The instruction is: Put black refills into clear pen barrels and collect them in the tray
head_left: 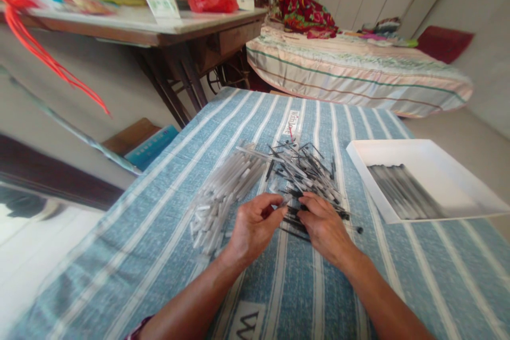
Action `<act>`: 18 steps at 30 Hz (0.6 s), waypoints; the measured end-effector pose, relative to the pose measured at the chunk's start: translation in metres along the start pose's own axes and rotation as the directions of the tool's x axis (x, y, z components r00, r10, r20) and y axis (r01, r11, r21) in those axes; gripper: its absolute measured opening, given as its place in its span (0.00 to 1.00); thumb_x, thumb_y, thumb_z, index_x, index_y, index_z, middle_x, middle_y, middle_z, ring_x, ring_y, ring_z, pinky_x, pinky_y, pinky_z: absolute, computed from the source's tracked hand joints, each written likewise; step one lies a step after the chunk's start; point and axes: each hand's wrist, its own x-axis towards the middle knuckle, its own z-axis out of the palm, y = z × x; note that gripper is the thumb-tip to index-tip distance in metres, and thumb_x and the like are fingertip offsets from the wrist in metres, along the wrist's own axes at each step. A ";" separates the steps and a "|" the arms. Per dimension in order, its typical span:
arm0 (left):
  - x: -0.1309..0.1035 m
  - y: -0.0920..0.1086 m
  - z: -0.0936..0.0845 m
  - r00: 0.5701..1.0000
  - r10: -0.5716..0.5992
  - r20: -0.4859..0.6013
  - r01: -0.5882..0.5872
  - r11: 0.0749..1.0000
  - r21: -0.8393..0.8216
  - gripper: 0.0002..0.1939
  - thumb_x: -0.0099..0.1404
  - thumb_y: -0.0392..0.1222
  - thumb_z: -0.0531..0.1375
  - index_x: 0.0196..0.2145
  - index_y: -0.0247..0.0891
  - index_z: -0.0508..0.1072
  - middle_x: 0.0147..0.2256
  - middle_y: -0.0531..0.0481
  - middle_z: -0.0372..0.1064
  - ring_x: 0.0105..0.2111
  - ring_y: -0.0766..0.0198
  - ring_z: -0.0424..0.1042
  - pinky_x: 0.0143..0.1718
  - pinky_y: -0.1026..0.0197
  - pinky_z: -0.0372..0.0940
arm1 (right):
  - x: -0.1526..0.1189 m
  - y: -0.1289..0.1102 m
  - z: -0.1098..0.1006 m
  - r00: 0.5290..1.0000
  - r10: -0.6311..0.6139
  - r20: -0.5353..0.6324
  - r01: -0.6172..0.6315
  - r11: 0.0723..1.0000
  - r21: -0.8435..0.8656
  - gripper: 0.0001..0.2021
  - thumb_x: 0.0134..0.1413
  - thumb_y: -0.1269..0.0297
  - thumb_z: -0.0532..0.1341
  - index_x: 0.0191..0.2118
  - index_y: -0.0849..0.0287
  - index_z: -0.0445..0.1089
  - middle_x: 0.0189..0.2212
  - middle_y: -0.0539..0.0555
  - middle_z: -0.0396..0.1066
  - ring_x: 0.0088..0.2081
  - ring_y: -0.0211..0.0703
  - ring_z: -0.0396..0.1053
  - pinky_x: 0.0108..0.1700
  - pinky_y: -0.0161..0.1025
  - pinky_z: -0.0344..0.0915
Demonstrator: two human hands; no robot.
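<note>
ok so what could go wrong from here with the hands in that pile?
1. Both hands, left hand and right hand, work inside the loose black sticks; a nudge could roll some off the striped cloth.
2. The clear tubes lie against the sticks, so the piles may mix.
3. The white tray sits at the table edge and could slide off.

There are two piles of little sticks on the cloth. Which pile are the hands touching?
The dark pile of thin black sticks, in the middle. Both the left hand and the right hand rest at its near edge. The pale pile of whitish tubes lies to the left, untouched.
</note>
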 end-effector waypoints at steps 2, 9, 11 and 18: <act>0.000 0.001 0.000 1.000 0.001 0.007 -0.001 1.000 0.015 0.04 0.57 0.37 0.60 0.31 0.34 0.73 0.17 0.57 0.62 0.17 0.71 0.62 0.17 0.69 0.58 | 0.000 -0.001 -0.001 1.000 -0.012 0.003 0.012 1.000 -0.016 0.10 0.52 0.78 0.56 0.34 0.59 0.73 0.45 0.62 0.68 0.56 0.55 0.58 0.49 0.54 0.64; 0.000 -0.003 0.002 1.000 0.020 0.015 -0.021 0.997 0.070 0.05 0.57 0.36 0.59 0.32 0.34 0.73 0.19 0.55 0.64 0.18 0.70 0.63 0.19 0.69 0.59 | 0.003 -0.002 -0.001 1.000 -0.020 0.022 0.020 1.000 -0.007 0.08 0.50 0.78 0.58 0.31 0.60 0.73 0.45 0.62 0.69 0.55 0.57 0.59 0.50 0.55 0.63; 0.000 -0.004 0.003 0.999 0.045 0.021 -0.046 0.995 0.092 0.05 0.57 0.37 0.59 0.32 0.34 0.73 0.20 0.55 0.65 0.19 0.70 0.64 0.20 0.69 0.59 | 0.004 -0.001 -0.001 1.000 -0.011 0.009 0.011 1.000 0.022 0.08 0.50 0.78 0.58 0.31 0.61 0.72 0.46 0.63 0.68 0.56 0.57 0.58 0.50 0.56 0.63; 0.001 -0.003 -0.001 0.977 0.199 0.076 -0.212 0.944 0.252 0.04 0.58 0.33 0.58 0.32 0.35 0.73 0.25 0.52 0.69 0.23 0.70 0.67 0.26 0.68 0.62 | 0.005 -0.002 -0.022 0.983 0.098 -0.157 -0.031 0.924 0.382 0.07 0.55 0.72 0.57 0.36 0.58 0.71 0.36 0.57 0.73 0.43 0.47 0.70 0.45 0.46 0.68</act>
